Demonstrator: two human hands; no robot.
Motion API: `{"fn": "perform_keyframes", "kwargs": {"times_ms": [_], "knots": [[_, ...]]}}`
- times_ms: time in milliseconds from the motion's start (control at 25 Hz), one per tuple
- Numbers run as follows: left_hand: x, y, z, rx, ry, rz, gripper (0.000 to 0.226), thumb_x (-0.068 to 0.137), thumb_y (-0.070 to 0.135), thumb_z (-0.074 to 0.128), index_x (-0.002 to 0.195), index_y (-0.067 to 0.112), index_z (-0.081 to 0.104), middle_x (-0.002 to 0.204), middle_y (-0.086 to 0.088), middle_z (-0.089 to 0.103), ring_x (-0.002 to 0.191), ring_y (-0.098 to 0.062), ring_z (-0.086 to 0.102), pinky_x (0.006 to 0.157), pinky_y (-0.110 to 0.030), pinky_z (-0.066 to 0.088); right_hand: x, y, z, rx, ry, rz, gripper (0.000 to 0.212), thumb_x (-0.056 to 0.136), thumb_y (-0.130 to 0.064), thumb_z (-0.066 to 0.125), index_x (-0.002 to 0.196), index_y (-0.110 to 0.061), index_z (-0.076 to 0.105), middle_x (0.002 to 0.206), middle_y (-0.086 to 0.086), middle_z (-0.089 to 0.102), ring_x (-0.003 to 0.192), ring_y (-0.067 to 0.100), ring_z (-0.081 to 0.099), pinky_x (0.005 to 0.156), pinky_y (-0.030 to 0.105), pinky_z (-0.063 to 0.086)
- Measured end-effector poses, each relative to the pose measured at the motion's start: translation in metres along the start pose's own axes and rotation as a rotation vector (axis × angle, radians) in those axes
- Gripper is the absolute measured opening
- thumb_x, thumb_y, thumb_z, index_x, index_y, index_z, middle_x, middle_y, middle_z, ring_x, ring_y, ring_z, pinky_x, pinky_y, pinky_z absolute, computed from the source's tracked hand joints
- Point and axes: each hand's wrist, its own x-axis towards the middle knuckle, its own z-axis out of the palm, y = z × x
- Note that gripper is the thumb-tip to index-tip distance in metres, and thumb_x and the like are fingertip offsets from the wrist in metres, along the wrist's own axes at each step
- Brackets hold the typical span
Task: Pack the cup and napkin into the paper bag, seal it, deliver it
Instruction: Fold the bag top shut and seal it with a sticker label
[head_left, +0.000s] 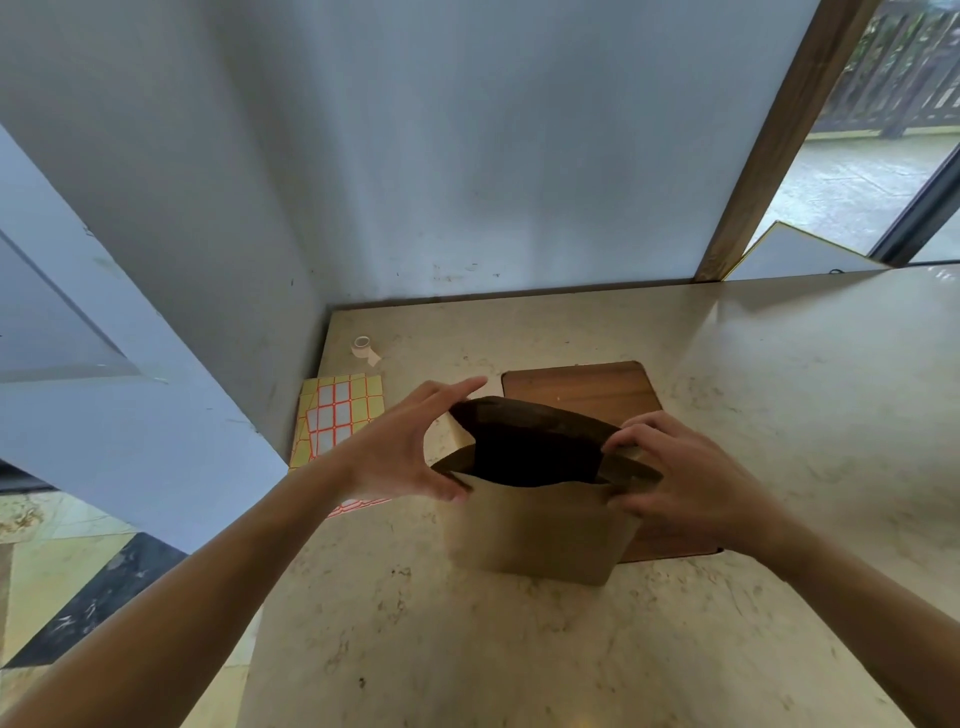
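Observation:
A brown paper bag (540, 530) stands upright on the counter, its mouth wide apart and dark inside. My left hand (400, 452) pinches the left edge of the mouth, thumb on the near side and fingers reaching over the far rim. My right hand (691, 478) grips the right edge of the mouth. The bag's inside is too dark to tell what it holds. No cup or napkin shows anywhere outside the bag.
A wooden board (582, 389) lies flat behind and under the bag. Sheets of white labels on yellow backing (337, 410) lie at the left, a small tape roll (362, 347) beyond them. The beige stone counter (779, 395) meets a white wall behind and at the left.

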Motion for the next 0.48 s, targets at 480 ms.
{"fn": "perform_keyframes", "kwargs": {"times_ms": [480], "knots": [[0.002,-0.003,0.031,-0.343,0.237,-0.058,0.065,0.077,0.019,0.080,0.131,0.039,0.051,0.092,0.014,0.069,0.097,-0.005,0.065,0.098,-0.035,0.049,-0.002,0.002,0.025,0.291,0.236,0.125,0.041,0.081,-0.021,0.075,0.105,-0.039,0.047,0.089,-0.014,0.067,0.081,0.005,0.065,0.074,0.022,0.052]]}}
